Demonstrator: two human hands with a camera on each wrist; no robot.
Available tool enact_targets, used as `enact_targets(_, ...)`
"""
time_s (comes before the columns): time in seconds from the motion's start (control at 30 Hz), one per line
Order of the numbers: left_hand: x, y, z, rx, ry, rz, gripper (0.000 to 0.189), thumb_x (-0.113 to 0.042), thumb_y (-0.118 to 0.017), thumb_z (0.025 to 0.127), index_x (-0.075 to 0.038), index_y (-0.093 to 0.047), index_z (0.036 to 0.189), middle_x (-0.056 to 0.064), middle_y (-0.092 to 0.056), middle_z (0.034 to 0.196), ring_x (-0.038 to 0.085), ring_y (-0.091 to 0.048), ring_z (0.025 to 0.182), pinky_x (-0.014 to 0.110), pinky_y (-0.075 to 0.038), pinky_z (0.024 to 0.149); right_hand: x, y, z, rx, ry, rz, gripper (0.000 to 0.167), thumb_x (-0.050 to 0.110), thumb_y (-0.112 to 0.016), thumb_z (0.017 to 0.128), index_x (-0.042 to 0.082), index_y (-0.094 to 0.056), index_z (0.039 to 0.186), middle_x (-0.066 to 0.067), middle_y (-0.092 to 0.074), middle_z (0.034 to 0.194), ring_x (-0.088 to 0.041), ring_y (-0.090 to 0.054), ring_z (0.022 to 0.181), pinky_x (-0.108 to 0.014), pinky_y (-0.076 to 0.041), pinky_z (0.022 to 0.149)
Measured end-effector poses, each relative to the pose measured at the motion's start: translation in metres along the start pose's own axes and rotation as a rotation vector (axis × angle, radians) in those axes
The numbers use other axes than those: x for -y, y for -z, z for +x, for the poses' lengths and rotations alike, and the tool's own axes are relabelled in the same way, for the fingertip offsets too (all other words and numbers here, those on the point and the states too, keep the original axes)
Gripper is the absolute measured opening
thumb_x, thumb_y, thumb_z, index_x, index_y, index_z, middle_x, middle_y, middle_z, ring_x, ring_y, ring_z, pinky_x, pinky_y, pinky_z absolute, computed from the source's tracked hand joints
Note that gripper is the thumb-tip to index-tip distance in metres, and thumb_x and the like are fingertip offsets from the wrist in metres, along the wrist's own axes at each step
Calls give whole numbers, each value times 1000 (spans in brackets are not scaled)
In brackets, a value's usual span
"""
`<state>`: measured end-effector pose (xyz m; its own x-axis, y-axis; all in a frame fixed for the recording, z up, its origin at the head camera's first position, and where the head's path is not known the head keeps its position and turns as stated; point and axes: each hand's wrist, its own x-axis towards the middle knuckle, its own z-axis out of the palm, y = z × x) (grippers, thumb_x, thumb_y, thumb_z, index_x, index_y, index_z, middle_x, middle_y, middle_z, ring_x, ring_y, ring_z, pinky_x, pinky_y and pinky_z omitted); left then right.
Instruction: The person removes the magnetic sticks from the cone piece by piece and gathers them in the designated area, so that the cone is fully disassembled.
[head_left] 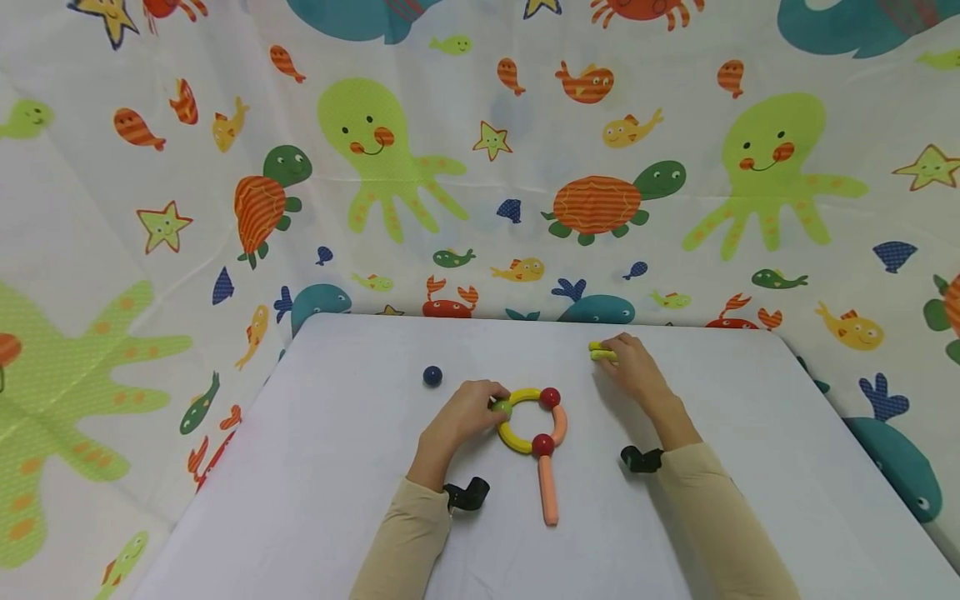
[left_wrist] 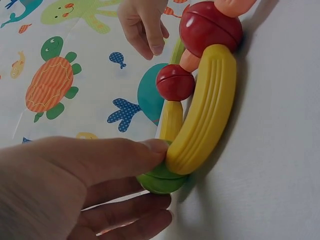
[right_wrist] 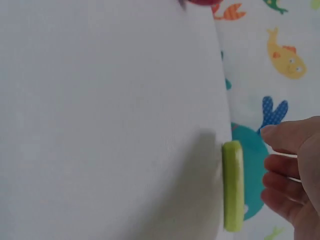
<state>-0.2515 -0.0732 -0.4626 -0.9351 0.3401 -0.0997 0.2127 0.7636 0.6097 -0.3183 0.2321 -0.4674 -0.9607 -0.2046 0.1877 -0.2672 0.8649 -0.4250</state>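
Observation:
My left hand (head_left: 468, 410) pinches a green ball (left_wrist: 162, 181) between thumb and fingers. That ball joins two curved yellow sticks (left_wrist: 207, 110) in a ring lying on the table. Two red balls (head_left: 550, 397) and a curved pink stick (head_left: 560, 425) make up the ring's other side. From the nearer red ball, a straight pink stick (head_left: 548, 492) extends toward me. Farther back, my right hand (head_left: 633, 367) hovers beside yellow-green sticks (head_left: 603, 356), partly hidden by its fingers. In the right wrist view, its loosely bent fingers (right_wrist: 282, 185) are apart from the yellow-green stick (right_wrist: 233, 187).
A dark blue ball (head_left: 432, 376) lies on the white table (head_left: 322, 483), left of the ring and farther back. Behind the table hangs a cloth (head_left: 442, 125) printed with sea animals. Each wrist wears a black camera (head_left: 468, 494).

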Motion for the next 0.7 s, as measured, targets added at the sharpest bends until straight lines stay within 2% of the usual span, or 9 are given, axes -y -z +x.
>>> enact_targets(0.33,-2,0,-2,-2,-10,22,33,-20,-70,92,-12,-70,124,6,-70,123,18,-62,100,36,-55,97,25,2,-22,-35,6,10,41,20,-68,95,-5,-62,127,-25,-59,129,-41,-54,124,-55,-45,108)
enact_targets(0.7,-2,0,-1,-18,-44,41,29,-16,-71,91,-9,-73,119,8,-70,113,18,-60,95,36,-55,91,42,-2,-42,1,5,26,43,23,-69,95,-2,-62,129,-23,-60,131,-38,-55,124,-55,-48,104)
